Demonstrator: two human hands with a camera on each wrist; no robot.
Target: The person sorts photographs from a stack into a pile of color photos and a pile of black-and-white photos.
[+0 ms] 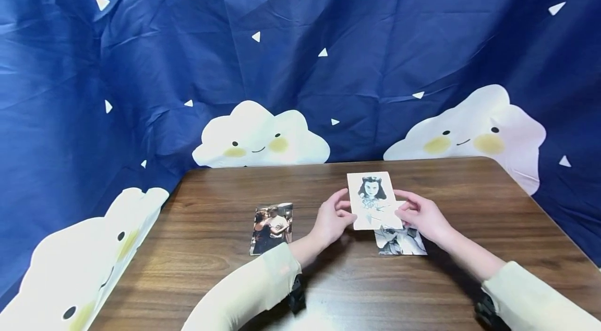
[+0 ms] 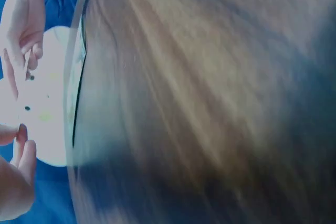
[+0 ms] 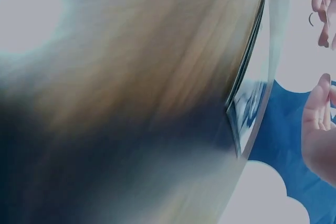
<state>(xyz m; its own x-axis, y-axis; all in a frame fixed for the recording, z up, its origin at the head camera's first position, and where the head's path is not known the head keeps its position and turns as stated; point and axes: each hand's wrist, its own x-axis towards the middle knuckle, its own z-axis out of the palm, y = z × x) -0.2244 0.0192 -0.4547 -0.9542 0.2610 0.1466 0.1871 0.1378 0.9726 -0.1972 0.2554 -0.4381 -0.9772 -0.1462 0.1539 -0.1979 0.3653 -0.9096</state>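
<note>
Between both hands is a white-bordered photo card (image 1: 373, 200) with a black-and-white portrait, raised and facing the head camera. My left hand (image 1: 331, 216) pinches its left edge between thumb and fingers. On the opposite edge, the thumb and fingers of my right hand (image 1: 424, 219) grip it. Behind and below it, partly covered in the head view, lies a black-and-white photo (image 1: 401, 243). The right wrist view shows stacked card edges (image 3: 244, 72) there. A colour photo (image 1: 272, 229) of people lies flat to the left of my left hand.
The brown wood-grain table (image 1: 211, 279) has rounded far corners. A blue curtain (image 1: 291, 70) with white clouds and small triangles hangs directly behind it. Dark wrist bands, one of them a black device (image 1: 297, 294), sit under the pale sleeves.
</note>
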